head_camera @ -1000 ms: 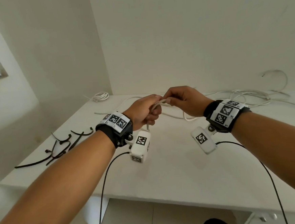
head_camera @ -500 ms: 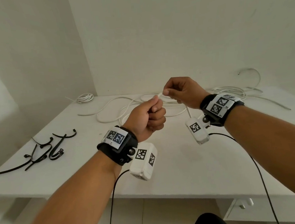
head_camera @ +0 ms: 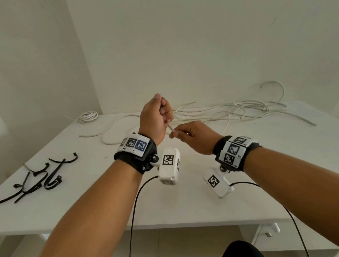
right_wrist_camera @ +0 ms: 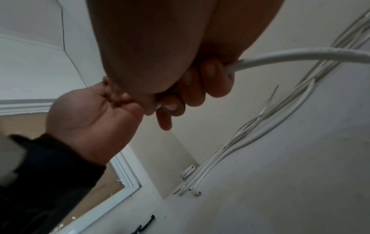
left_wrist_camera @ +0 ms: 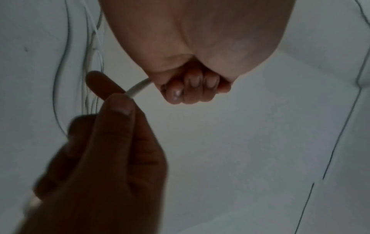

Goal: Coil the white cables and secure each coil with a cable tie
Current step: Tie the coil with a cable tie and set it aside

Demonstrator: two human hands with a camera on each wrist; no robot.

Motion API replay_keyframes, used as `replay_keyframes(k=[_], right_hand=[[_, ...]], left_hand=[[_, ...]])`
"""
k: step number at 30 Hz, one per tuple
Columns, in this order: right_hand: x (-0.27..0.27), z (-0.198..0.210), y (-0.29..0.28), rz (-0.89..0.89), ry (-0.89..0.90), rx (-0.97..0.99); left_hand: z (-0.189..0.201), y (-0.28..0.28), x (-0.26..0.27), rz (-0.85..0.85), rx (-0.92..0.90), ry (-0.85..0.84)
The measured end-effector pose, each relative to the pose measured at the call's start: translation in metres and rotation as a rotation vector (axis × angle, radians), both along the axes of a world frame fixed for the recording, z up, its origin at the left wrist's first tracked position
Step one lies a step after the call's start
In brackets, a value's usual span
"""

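Above the middle of the white counter (head_camera: 101, 204), both hands work one white cable (head_camera: 171, 128). The left hand (head_camera: 154, 119) is raised in a fist, fingers curled round the cable so it serves as the anchor for a loop. Just below and beside it, the right hand (head_camera: 195, 136) pinches the same cable between thumb and fingertips (left_wrist_camera: 118, 102), likely to guide the next turn toward the fist; the cable's long run leaves this hand to the right. Loose cables (head_camera: 234, 111) sprawl along the counter's far edge, within reach for later coils. One finished coil (head_camera: 88, 116) sits in the far left corner, out of the way. Black cable ties (head_camera: 40, 179) lie at the left, handy for the left side once a coil is ready.
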State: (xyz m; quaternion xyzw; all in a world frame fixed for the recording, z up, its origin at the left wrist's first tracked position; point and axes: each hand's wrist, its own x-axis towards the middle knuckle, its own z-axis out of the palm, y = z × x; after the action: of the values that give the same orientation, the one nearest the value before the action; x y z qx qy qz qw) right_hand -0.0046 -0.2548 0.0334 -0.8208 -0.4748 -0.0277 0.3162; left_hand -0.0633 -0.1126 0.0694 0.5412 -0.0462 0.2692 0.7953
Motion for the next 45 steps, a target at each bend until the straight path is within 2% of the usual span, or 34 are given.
replay_keyframes(k=[6, 9, 14, 18, 20, 26, 34, 38, 45], right_hand=[[0.002, -0.002, -0.022, -0.048, -0.085, -0.105], [0.002, 0.005, -0.035, -0.056, -0.142, -0.137], [0.001, 0.017, -0.046, -0.040, -0.174, -0.175], [0.004, 0.030, -0.054, -0.051, -0.170, -0.151], [0.008, 0.040, -0.060, -0.075, -0.159, -0.107], [0.022, 0.058, -0.062, -0.055, -0.084, 0.031], [0.036, 0.078, -0.056, -0.029, -0.039, 0.106], [0.040, 0.076, -0.050, -0.017, -0.007, 0.132], [0.047, 0.045, -0.035, 0.040, 0.134, 0.314]], left_hand=[[-0.015, -0.015, 0.022, 0.148, 0.559, 0.131], [-0.024, -0.014, 0.031, 0.179, 0.778, 0.190], [-0.024, -0.026, 0.031, 0.070, 1.023, 0.293], [-0.028, -0.032, 0.028, -0.050, 1.097, 0.308], [-0.031, -0.033, 0.026, -0.114, 1.018, 0.317], [-0.033, -0.037, 0.017, -0.159, 0.700, 0.350], [-0.017, -0.041, 0.006, -0.154, 0.384, 0.363], [-0.013, -0.037, 0.000, -0.231, 0.304, 0.387], [-0.004, -0.032, -0.011, -0.360, 0.166, 0.284]])
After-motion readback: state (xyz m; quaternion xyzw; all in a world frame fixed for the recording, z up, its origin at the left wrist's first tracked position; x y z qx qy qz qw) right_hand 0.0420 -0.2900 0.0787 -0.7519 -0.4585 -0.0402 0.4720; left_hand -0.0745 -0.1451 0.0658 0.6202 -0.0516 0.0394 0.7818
